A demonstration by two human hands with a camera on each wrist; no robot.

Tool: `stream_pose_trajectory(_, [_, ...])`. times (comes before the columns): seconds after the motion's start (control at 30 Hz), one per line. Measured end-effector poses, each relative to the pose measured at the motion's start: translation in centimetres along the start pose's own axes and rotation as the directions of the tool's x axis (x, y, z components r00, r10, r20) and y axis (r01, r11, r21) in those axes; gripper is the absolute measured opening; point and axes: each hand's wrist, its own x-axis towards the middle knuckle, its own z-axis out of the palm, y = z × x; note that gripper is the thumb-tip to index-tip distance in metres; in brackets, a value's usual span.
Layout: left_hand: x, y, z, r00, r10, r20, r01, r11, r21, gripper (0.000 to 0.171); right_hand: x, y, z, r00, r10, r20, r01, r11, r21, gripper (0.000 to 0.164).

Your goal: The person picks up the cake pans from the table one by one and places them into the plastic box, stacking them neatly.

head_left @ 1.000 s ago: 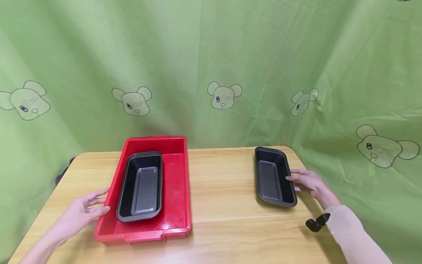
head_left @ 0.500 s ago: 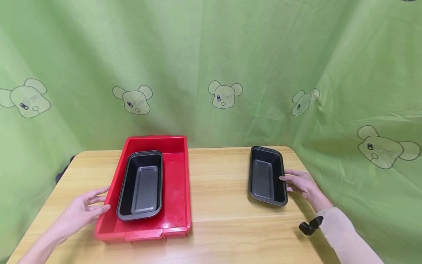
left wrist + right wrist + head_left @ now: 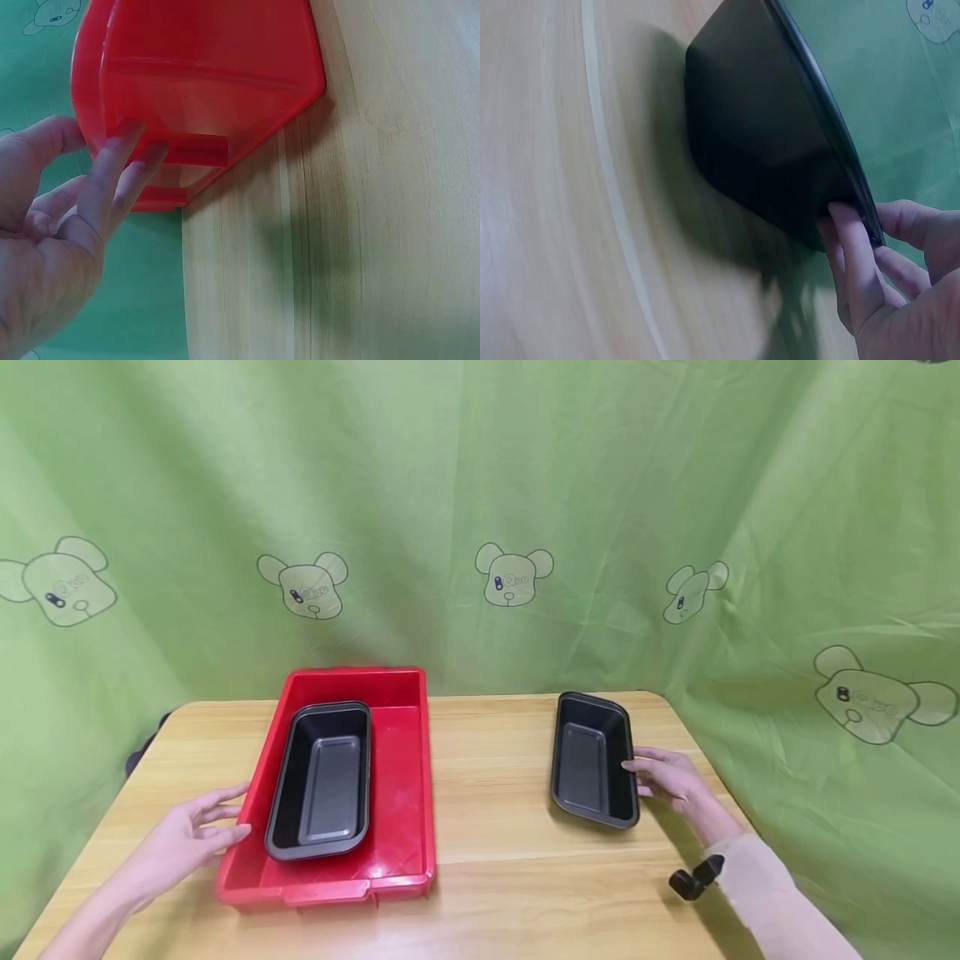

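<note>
My right hand (image 3: pixel 667 778) pinches the right rim of a dark loaf pan (image 3: pixel 583 767). Its thumb lies over the rim and its fingers press the outer wall, as the right wrist view shows of the loaf pan (image 3: pixel 757 112). The pan tilts to the left over the table, its shadow beneath. A second loaf pan (image 3: pixel 330 785) lies inside the red bin (image 3: pixel 397 835), toward the bin's left side. My left hand (image 3: pixel 183 835) touches the bin's left wall with fingers fairly straight. In the left wrist view the thumb (image 3: pixel 56 139) reaches the rim.
Both the bin and the hands are over a light wooden table (image 3: pixel 502 893). A green curtain (image 3: pixel 420 468) with printed bear heads hangs at the table's back and sides. A black piece (image 3: pixel 697 877) juts from the right sleeve (image 3: pixel 765 885).
The right hand has carried the held loaf pan a short way left, toward the red bin. The left hand, the bin and the pan inside it stay where they were.
</note>
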Motion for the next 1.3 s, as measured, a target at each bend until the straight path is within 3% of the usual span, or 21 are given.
stream_pose_trajectory(0.33, [0.1, 0.0, -0.1, 1.000, -0.006, 0.005, 0.006, 1.000, 0.012, 0.076, -0.6, -0.8, 2.2, 0.999, -0.015, 0.037, 0.013, 0.999, 0.044, 0.074])
stream_pose_trajectory(1.3, [0.2, -0.2, -0.1, 1.000, -0.011, 0.010, 0.011, 1.000, -0.014, 0.078, -2.0, -4.5, 8.7, 0.998, -0.043, 0.036, 0.040, 0.996, 0.086, 0.073])
